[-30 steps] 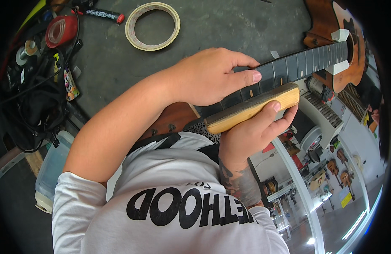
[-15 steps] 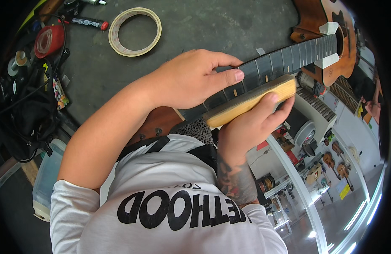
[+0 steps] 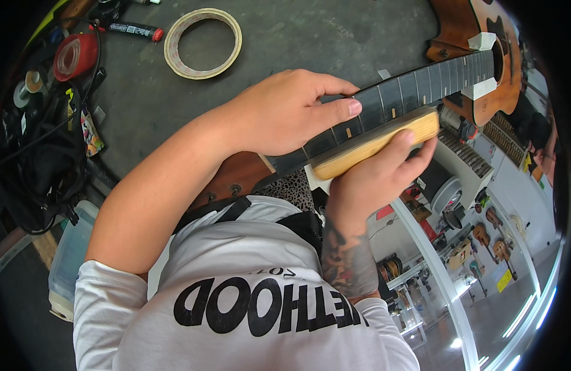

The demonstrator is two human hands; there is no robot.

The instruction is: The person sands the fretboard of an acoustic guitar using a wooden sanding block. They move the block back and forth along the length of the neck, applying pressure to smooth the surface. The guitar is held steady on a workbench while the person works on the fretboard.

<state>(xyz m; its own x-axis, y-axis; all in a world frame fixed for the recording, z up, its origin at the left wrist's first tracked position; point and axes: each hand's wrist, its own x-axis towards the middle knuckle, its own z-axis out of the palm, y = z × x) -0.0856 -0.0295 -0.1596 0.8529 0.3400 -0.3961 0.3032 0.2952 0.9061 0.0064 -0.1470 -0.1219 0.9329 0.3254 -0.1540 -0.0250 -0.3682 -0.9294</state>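
Observation:
A guitar neck with a dark fretboard (image 3: 380,99) runs from near my body to the guitar's brown body (image 3: 507,93) at the upper right. My left hand (image 3: 291,111) is closed around the neck, thumb on top of the fretboard and fingers over its far edge. In my right hand (image 3: 375,176) is a pale wooden block (image 3: 378,145), pressed along the near edge of the fretboard. White tape (image 3: 479,89) covers spots beside the soundhole end. Below my left wrist shows the brown headstock (image 3: 239,176) with its tuning pegs.
A roll of masking tape (image 3: 169,54) lies on the dark table beyond my left arm. At the left are a black marker (image 3: 134,29), a red tape roll (image 3: 91,54) and tangled black cables. A clear plastic bin (image 3: 69,260) stands at the lower left. Shelving and hanging instruments (image 3: 481,235) fill the right.
The wooden block and my right hand have shifted slightly to the right along the neck. My left hand keeps its hold. The whole view has moved a little.

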